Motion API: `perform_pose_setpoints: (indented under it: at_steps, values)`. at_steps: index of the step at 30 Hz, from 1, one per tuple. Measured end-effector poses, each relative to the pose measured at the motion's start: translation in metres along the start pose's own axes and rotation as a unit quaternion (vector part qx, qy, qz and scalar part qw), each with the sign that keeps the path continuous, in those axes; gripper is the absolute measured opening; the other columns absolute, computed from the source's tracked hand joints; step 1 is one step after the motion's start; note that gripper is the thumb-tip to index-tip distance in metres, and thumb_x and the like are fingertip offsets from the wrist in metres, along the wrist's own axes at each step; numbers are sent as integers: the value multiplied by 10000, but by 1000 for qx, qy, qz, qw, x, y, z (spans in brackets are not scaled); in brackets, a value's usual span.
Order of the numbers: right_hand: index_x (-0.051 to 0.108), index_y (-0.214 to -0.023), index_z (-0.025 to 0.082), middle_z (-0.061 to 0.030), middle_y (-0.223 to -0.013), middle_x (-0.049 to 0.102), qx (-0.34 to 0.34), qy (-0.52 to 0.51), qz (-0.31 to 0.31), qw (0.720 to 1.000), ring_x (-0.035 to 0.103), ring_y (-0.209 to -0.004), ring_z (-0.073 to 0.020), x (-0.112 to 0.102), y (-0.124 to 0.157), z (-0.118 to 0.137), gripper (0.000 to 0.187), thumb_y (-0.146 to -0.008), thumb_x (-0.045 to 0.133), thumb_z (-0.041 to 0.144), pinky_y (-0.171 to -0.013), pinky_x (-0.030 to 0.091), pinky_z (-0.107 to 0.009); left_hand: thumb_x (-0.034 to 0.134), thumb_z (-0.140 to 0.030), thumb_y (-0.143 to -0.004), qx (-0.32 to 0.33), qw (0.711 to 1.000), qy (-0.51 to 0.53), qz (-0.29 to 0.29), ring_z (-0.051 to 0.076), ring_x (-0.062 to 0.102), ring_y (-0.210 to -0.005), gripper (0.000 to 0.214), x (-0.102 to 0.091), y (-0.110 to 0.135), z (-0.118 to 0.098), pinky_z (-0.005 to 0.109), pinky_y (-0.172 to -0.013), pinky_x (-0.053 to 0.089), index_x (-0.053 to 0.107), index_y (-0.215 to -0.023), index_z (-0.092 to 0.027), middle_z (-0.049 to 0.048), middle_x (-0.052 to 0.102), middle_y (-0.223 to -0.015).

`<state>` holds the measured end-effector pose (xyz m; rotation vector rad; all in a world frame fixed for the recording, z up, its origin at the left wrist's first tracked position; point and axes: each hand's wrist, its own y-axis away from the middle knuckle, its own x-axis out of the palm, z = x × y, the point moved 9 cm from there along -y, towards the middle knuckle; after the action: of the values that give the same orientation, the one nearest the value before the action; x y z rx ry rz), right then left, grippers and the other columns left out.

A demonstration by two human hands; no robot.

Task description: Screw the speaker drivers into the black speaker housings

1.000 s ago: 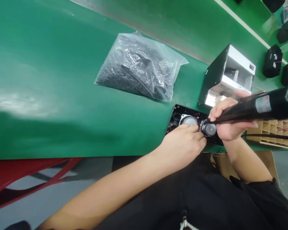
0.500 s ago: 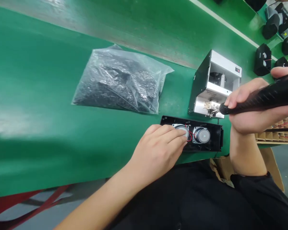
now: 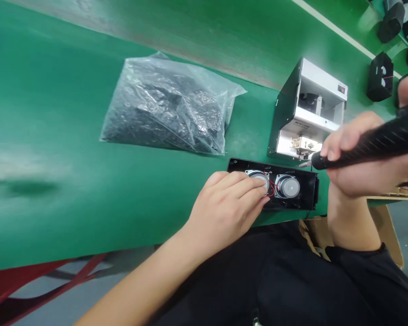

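My left hand (image 3: pixel 229 201) lies over the left end of a black speaker box (image 3: pixel 304 188), its fingers together and curled over the left round speaker driver (image 3: pixel 262 182), partly hiding it. A second speaker driver (image 3: pixel 289 186) with a grey back sits uncovered to the right, red wires between the two. In my right hand (image 3: pixel 357 158) is a black electric screwdriver (image 3: pixel 370 142), gripped around its body. Its bit end points left, just in front of the outlet of a silver and black screw feeder (image 3: pixel 301 120). Whether a screw sits on the bit, I cannot tell.
A clear plastic bag (image 3: pixel 170 106) of small dark pieces lies on the green table (image 3: pixel 54 199). Black speaker boxes (image 3: pixel 381 76) stand at the upper right. A divided wooden tray (image 3: pixel 399 194) is partly hidden behind my right wrist. Cardboard (image 3: pixel 387 235) shows below the table edge.
The screwdriver's bit has come away from the feeder's outlet and dropped slightly toward the speaker box. My left hand stays on the left driver. The whole view has shifted a little.
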<state>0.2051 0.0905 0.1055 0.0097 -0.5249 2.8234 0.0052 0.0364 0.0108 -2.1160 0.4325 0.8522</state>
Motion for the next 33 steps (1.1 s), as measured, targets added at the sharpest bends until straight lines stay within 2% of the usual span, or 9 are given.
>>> perform_pose_setpoints:
  at_steps: [5,10,14,16,19,22,27,30,33]
  values:
    - [817,-1166,386,66,-613,687,-4,-7,-4,1000,556,-406,-161,4,43,34,471,-956,684,787,-409,520,-326,711,-219,-1081,6,1000,-7,-17,229,747,-900,118,0,0,-1,412,-765,459,789,-995,-199,17,883,-1064]
    - [799,-1191,380,89,-602,685,-9,-7,-35,999,586,-401,-167,5,75,20,383,-1000,680,689,-454,590,-346,681,-220,-1075,2,1000,-13,-23,216,735,-892,165,1,-1,-1,424,-750,452,806,-967,-213,11,885,-1064]
    - [809,-1204,280,80,-546,626,-124,-21,-23,992,523,-349,-145,8,83,16,543,-1027,586,742,-404,557,-315,672,-234,-1083,-1,999,-20,-32,207,739,-883,189,3,0,0,420,-748,446,807,-952,-214,-1,885,-1034]
    - [790,-1243,288,72,-572,643,-125,-19,-12,992,552,-369,-147,8,85,10,563,-1050,529,749,-434,581,-317,675,-234,-1083,-2,999,-20,-37,207,740,-881,187,3,1,0,415,-747,442,803,-949,-214,-5,884,-1022]
    - [753,-1274,345,74,-630,682,-59,-12,2,998,606,-419,-155,8,85,-4,491,-1066,522,725,-482,611,-330,664,-235,-1089,-4,999,-19,-40,210,738,-873,199,3,2,0,414,-738,428,796,-940,-218,-6,881,-996]
    - [740,-1272,353,80,-624,679,-55,-5,8,998,602,-414,-157,9,84,-8,484,-1058,535,736,-470,605,-327,654,-244,-1099,-3,999,-18,-39,209,738,-872,210,4,2,1,412,-742,427,789,-939,-218,-2,876,-977]
    - [750,-1234,341,114,-562,573,-179,40,9,983,485,-319,-126,10,83,0,643,-954,553,885,-379,540,-296,636,-268,-1113,-2,999,-25,-36,210,738,-871,240,4,2,1,413,-745,435,780,-928,-213,14,869,-959]
    - [768,-1215,351,87,-595,621,-119,14,-1,993,541,-361,-152,3,83,-8,600,-1012,483,838,-418,578,-340,603,-270,-1123,-10,999,-28,-19,210,741,-876,270,7,1,2,414,-746,439,777,-922,-224,15,868,-957]
    - [760,-1232,389,82,-656,684,-43,-2,2,999,618,-428,-163,0,85,-16,412,-1042,583,709,-493,612,-349,598,-264,-1119,-9,999,-30,-18,209,740,-868,272,7,2,2,415,-741,432,778,-920,-222,16,864,-943]
